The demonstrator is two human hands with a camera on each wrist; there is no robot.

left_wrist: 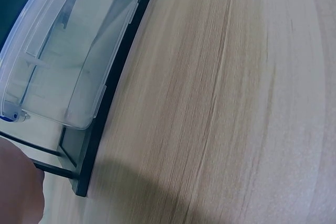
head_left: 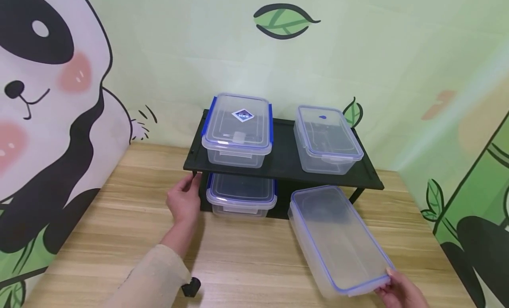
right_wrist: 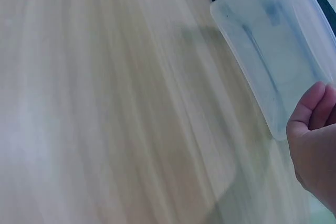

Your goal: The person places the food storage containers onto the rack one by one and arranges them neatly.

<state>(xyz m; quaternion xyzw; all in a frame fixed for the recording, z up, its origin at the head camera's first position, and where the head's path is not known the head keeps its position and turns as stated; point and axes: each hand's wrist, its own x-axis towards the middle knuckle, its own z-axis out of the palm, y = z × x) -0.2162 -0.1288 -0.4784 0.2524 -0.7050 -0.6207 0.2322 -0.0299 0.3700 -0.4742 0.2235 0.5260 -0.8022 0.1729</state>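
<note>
A long clear food container with a blue-edged lid lies slanted, its far end at the front of the black two-tier rack, under the upper shelf. My right hand pinches its near right corner between thumb and fingers; the right wrist view shows the container's translucent side. At the rack's left side, my left hand holds the thin upright leg just below the upper shelf. Close beside that hand, a smaller clear container sits on the lower shelf. The left fingertips are partly hidden.
On the upper shelf stand a clear container with blue side clips at left and another clear container at right. A wooden tabletop extends in front. Behind the rack is a painted wall. A small black object shows near the left sleeve.
</note>
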